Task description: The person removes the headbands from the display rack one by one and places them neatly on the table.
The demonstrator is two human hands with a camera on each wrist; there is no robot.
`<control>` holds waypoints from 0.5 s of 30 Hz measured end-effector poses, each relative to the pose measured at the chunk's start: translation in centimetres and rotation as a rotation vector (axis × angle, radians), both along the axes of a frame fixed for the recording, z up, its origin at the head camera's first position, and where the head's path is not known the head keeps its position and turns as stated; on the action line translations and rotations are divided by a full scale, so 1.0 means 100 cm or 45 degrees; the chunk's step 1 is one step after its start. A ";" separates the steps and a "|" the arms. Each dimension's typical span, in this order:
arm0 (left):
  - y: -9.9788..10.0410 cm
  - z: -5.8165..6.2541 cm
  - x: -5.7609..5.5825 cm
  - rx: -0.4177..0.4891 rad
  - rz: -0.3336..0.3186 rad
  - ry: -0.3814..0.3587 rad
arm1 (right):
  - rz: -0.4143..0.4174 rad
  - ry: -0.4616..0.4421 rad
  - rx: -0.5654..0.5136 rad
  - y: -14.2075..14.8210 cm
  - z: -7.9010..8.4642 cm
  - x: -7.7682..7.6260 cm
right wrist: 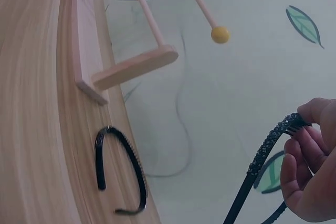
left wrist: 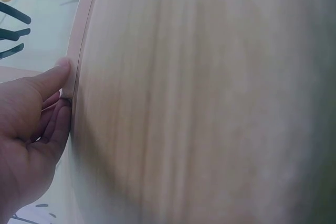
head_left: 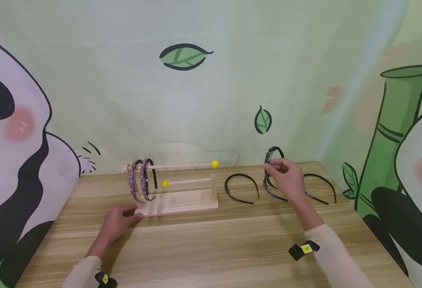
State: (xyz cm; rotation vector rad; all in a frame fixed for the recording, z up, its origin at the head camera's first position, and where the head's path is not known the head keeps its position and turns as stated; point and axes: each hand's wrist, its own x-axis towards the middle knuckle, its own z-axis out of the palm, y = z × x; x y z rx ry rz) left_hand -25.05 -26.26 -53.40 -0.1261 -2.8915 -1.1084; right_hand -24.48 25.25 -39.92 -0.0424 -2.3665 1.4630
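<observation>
My right hand (head_left: 289, 179) pinches a black toothed headband (right wrist: 266, 142) set with sparkling stones, holding it upright above the table's right side. At the other side, my left hand (head_left: 114, 225) grips the near left corner of a wooden display rack (head_left: 182, 202), its thumb along the base edge in the left wrist view. Two pink-purple glittery headbands (head_left: 144, 180) hang at the left end of the rack's upper rod (head_left: 182, 166). That rod ends in a yellow ball (head_left: 215, 164). A lower rod (head_left: 189, 181) with its own yellow ball carries nothing.
A black headband (head_left: 227, 190) lies on the wooden table (head_left: 211, 248) just right of the rack. One with blue stones (head_left: 276, 195) lies partly behind my right hand, and another (head_left: 320, 199) sits further right. A printed panda-and-bamboo backdrop (head_left: 214, 100) stands behind the table.
</observation>
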 end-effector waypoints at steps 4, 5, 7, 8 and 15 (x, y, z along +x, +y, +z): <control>0.000 0.000 0.000 0.002 -0.004 0.024 | -0.037 -0.014 0.034 0.016 -0.003 0.004; 0.000 0.000 0.000 0.005 -0.009 0.032 | -0.047 -0.024 0.046 0.019 -0.003 0.006; -0.001 0.000 0.000 0.011 -0.013 0.046 | -0.063 -0.045 0.061 0.026 -0.004 0.009; -0.001 -0.001 0.000 0.013 -0.014 0.052 | -0.070 -0.057 0.067 0.029 -0.004 0.011; -0.001 -0.001 -0.001 -0.006 -0.018 0.060 | -0.132 -0.078 0.102 0.053 -0.014 0.022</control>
